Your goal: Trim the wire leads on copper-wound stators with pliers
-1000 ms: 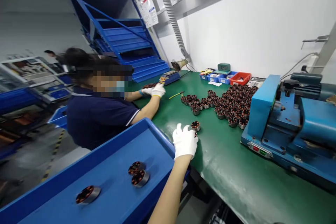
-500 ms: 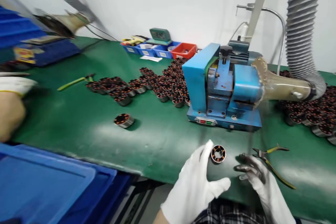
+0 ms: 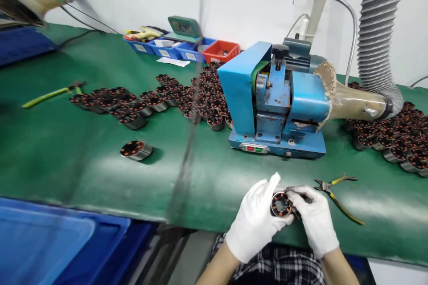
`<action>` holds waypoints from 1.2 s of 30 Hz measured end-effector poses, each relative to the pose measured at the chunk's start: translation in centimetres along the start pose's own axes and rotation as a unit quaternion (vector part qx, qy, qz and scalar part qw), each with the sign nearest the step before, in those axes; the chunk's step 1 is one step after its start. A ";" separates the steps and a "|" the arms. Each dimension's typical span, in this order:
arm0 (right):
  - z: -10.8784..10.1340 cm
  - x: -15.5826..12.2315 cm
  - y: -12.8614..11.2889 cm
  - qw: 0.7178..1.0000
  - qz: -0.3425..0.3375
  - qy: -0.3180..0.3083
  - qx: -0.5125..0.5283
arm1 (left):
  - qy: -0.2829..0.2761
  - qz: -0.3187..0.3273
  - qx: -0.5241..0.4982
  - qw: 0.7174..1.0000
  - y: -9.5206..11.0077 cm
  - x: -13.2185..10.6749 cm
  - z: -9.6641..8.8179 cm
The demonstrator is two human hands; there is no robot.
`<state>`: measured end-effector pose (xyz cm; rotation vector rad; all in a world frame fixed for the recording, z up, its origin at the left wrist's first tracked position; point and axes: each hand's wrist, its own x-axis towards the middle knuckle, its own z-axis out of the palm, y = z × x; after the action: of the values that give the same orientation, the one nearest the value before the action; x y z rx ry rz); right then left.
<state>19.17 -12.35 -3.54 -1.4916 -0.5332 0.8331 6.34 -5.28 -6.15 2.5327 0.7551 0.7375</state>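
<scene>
A motor stator, a steel ring with black-insulated slots and copper windings, is held between my hands over the front of the bench. My left hand, in a white glove, is closed around its left side, with the index finger raised along it. On the other side, my gloved right hand has its dark-stained fingertips closed at the stator's right rim, where a short wire end sticks out. Those fingertips are partly hidden. Just right of that hand lie yellow-handled cutting pliers with their handles spread.
A blue belt machine with a hose stands behind my hands. Many stators cover the bench left of it, more on the right. One stator stands apart. Small bins line the wall; blue crates sit front left.
My left hand has closed on the stator, which is now up between both hands. My right hand has moved left to its rim. The view has shifted right; the co-worker's hand is gone from it.
</scene>
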 end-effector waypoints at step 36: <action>-2.7 0.4 0.1 0.997 0.006 -0.042 -0.067 | 0.034 0.030 0.000 0.999 1.3 0.9 -0.1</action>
<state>21.47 -13.81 -3.84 -1.5882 -0.6539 0.8875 7.43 -5.78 -5.13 2.5509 0.7042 0.8477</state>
